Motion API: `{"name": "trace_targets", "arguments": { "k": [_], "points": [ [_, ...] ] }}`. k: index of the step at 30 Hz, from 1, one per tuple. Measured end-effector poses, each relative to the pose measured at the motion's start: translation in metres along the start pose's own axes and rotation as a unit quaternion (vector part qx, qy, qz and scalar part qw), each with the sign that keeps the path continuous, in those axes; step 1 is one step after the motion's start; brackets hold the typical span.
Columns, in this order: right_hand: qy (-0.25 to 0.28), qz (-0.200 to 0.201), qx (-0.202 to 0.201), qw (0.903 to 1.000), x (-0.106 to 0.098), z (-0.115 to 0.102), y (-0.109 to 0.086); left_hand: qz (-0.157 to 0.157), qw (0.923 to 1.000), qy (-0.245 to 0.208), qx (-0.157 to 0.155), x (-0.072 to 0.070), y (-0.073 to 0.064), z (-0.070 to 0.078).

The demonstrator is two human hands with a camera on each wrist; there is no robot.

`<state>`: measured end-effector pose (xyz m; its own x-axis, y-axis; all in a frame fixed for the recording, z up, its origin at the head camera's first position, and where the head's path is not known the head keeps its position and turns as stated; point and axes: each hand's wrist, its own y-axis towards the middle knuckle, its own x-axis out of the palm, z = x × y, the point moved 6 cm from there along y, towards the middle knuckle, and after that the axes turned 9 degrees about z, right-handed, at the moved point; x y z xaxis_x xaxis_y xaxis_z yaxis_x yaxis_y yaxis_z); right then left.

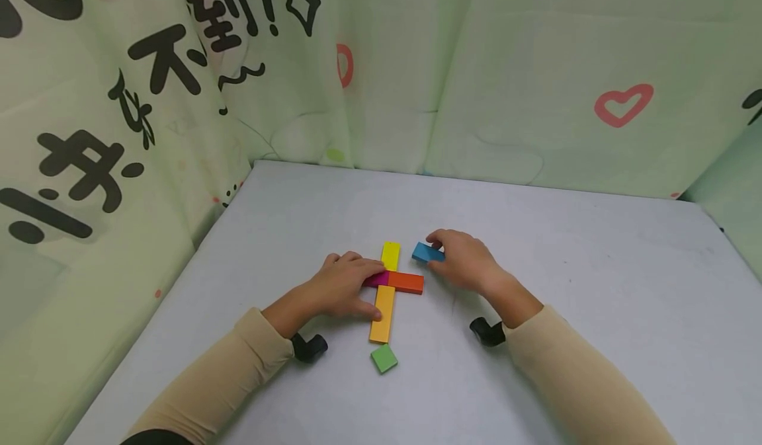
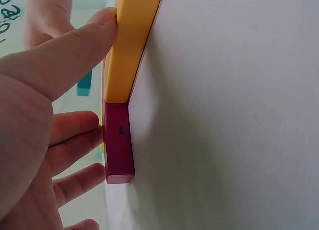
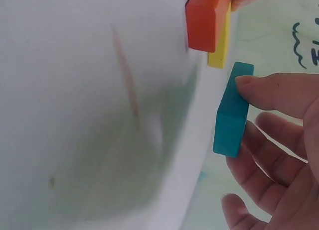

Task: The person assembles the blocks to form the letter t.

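Note:
My right hand point(image 1: 467, 260) pinches a blue block point(image 1: 424, 253) between thumb and fingers. In the right wrist view the blue block point(image 3: 234, 110) appears held off the table. My left hand point(image 1: 342, 283) lies over a flat arrangement of blocks. Its thumb touches the yellow-orange block point(image 1: 383, 313), and its extended fingers touch the magenta block point(image 2: 118, 140), partly hidden in the head view. A red-orange block point(image 1: 407, 283) extends right from the magenta one. Above them lies a yellow block point(image 1: 390, 254); below the yellow-orange block sits a green square block point(image 1: 383, 359), turned cornerwise.
The blocks lie on a white table point(image 1: 595, 286). A pale green printed curtain point(image 1: 524, 68) hangs along the back and sides. Dark wrist-worn devices stick out below both wrists, one beside the left sleeve point(image 1: 232, 365).

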<state>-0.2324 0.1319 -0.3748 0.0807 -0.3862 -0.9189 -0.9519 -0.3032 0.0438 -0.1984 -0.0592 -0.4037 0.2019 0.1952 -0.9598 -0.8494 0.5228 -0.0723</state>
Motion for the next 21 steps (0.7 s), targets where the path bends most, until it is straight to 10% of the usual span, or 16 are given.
{"name": "trace_targets", "arguments": {
  "k": [21],
  "points": [
    [0.078,-0.001,-0.047,0.9958,-0.001,-0.032,-0.039,-0.006,0.9999,-0.007,0.008,0.0,0.0,-0.001]
  ]
}}
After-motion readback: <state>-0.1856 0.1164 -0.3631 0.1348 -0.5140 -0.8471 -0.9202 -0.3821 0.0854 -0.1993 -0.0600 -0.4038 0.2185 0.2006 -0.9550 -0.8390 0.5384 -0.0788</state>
